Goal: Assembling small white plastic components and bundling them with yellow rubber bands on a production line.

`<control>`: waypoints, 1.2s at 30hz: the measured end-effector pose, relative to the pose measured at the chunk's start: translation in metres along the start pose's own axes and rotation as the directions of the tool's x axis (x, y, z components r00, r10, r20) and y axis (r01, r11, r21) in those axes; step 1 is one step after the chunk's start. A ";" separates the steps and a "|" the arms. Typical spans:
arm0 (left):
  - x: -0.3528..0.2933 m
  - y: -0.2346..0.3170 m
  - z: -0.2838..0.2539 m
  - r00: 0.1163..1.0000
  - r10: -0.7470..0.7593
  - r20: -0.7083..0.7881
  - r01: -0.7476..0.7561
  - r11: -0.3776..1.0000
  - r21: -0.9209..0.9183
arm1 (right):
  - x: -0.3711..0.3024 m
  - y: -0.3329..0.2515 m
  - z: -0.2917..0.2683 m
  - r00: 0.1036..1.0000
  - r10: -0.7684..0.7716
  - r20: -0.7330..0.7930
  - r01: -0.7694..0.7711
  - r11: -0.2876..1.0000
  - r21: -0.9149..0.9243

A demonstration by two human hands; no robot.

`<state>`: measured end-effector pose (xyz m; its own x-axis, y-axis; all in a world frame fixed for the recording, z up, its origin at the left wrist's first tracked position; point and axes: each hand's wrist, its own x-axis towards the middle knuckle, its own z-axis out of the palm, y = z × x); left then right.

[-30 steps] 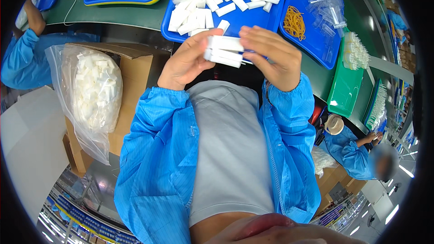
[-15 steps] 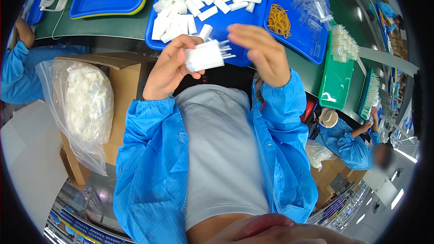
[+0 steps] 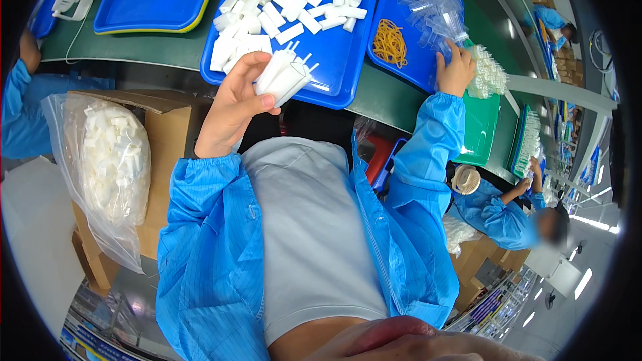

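My left hand [image 3: 237,97] is closed around a bundle of white foam-like blocks [image 3: 286,80], held tilted above the near edge of a blue tray [image 3: 328,80]. Several thin white rods stick out of the bundle's upper end. Off to the right, my right hand [image 3: 457,72] is over a second blue tray [image 3: 414,70], its fingers apart. Its fingertips are at the near end of a heap of clear plastic tubes [image 3: 428,3]; no tube shows lifted in them. Tan rubber bands [image 3: 390,43] lie in the same tray. Loose white blocks [image 3: 277,0] fill much of the first tray.
A green tray [image 3: 478,134] with bundled white pieces [image 3: 487,70] stands right of my right hand. At left are an empty blue tray [image 3: 150,10], a cardboard box [image 3: 170,134] and a clear bag of white blocks [image 3: 114,160]. Co-workers in blue sit on both sides.
My right hand has left the bundle and moved right to the clear tubes. My left hand still holds the bundle, now tilted with the rods pointing more upward. The view has shifted slightly.
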<state>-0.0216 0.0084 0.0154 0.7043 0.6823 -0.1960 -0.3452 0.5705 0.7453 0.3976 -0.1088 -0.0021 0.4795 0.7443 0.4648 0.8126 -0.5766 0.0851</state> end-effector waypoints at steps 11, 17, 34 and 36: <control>0.001 0.002 0.009 0.996 -0.011 0.085 0.007 0.999 0.053 | -0.004 -0.099 -0.089 0.954 -0.288 0.086 0.075 0.505 0.860; 0.001 0.003 0.013 0.994 0.009 0.112 -0.017 0.997 0.077 | -0.019 -0.150 -0.126 0.922 -0.381 0.074 0.014 0.224 0.975; 0.004 -0.010 0.014 0.993 0.042 0.110 -0.065 0.976 0.207 | -0.021 -0.186 -0.134 0.818 -0.573 -0.055 0.241 0.255 0.937; 0.004 -0.010 0.016 0.994 0.048 0.096 -0.068 0.974 0.217 | -0.022 -0.189 -0.135 0.817 -0.573 -0.065 0.251 0.251 0.935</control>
<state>-0.0056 -0.0021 0.0169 0.7431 0.6620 -0.0984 -0.2489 0.4099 0.8775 0.1886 -0.0611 0.0904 -0.0957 0.9165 0.3885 0.6337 0.3570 -0.6863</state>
